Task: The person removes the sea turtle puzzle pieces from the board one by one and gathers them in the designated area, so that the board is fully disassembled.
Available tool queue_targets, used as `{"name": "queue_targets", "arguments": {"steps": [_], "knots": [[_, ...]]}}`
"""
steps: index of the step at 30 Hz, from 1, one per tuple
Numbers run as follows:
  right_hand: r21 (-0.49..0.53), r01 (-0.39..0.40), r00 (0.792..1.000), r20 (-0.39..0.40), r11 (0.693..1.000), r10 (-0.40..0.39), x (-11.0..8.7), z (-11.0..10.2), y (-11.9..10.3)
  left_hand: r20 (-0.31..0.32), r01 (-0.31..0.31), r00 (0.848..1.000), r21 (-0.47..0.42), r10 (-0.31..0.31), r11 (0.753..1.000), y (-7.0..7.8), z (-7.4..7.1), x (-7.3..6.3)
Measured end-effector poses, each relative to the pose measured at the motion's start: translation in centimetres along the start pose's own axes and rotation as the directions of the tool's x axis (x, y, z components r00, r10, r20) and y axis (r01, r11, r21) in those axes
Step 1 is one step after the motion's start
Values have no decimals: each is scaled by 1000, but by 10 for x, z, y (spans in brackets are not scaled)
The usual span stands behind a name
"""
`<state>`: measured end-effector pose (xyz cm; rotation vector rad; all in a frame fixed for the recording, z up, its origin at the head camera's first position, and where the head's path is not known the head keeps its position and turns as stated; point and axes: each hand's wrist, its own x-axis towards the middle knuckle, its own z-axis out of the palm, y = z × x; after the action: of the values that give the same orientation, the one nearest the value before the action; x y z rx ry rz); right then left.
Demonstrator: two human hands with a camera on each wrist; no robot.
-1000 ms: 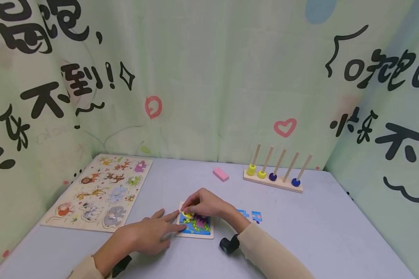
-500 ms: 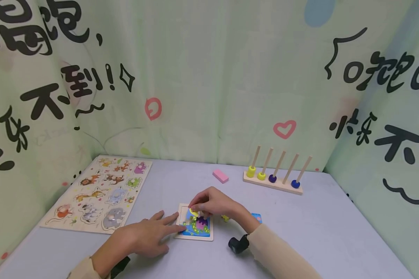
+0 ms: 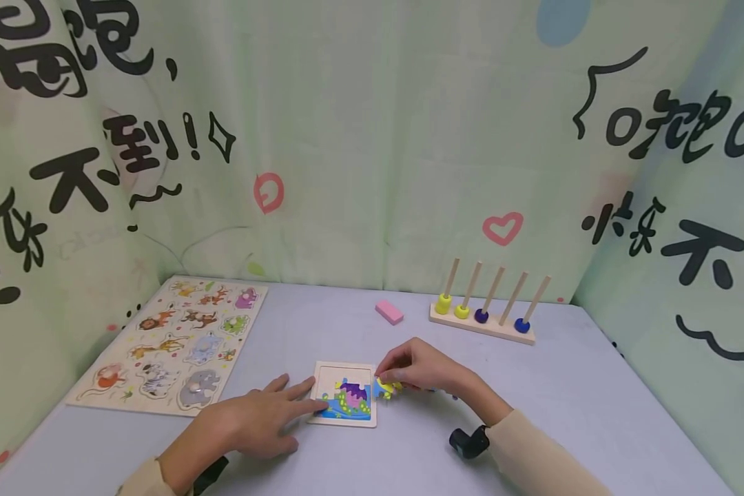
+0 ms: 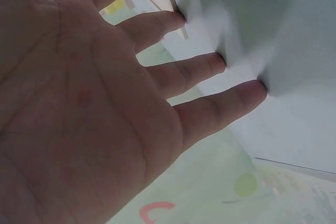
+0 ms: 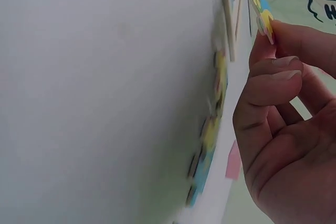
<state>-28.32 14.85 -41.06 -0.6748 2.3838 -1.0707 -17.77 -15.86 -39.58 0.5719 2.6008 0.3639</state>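
A small wooden jigsaw tray point(image 3: 331, 374) lies on the table, its lower part filled with blue, green, pink and purple pieces and its upper part bare wood. My left hand point(image 3: 262, 421) rests with spread, straight fingers at the tray's left edge, index fingertip on its picture. In the left wrist view, the outer fingertips touch the table. Just right of the tray, my right hand point(image 3: 424, 367) pinches a blue and yellow jigsaw piece point(image 5: 262, 13) between thumb and index finger. More loose jigsaw pieces point(image 5: 211, 132) lie on the table below that hand, mostly hidden from the head view.
A large animal puzzle board point(image 3: 182, 344) lies at left. A pink block point(image 3: 389, 312) is behind the tray. At back right stands a wooden peg rack point(image 3: 483, 328) with yellow and dark blue beads. Printed curtains point(image 3: 347, 138) enclose the table point(image 3: 533, 413).
My right hand has lifted the piece away from the tray's upper part and moved right, past the tray's edge, uncovering the bare wood. The left hand stays in place.
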Motion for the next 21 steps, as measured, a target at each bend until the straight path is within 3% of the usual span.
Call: {"name": "queue_targets", "arguments": {"steps": [10,21], "knots": [[-47,27,1000,14,999,-26,-20,-7,16,0,-5,1000,-3,5,1000,0,0,0],[-102,41,999,4,994,-41,-25,-2,19,-7,-12,1000,-3,12,1000,0,1,0]]}}
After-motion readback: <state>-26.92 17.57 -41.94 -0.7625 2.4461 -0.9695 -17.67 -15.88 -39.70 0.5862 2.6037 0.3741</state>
